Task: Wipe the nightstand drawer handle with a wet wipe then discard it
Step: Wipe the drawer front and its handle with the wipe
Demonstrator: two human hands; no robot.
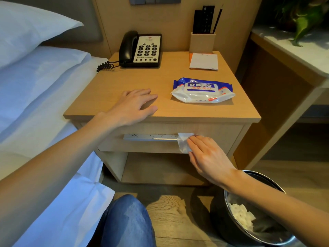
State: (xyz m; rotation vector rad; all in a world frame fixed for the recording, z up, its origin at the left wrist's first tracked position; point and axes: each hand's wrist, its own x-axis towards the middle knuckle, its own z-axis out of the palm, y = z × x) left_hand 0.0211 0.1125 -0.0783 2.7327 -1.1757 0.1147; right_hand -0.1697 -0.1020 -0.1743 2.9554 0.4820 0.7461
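The wiping step was in hand; the right hand (208, 155), right of centre in the frame, pressed a wet wipe (184, 142) against the right end of the drawer handle (150, 137), fingers flat over the cloth rather than curled round it; the left hand (132, 106) lay open and empty on the nightstand (160, 81) top, bracing near its front edge. Dark specks showed along the handle's left stretch, so most of the bar looked unwiped; the next move, I judged, called for a firm stroke leftward along it. The bin (249, 227) sat at lower right, wipes already inside; the wipe pack (203, 90) rested above.
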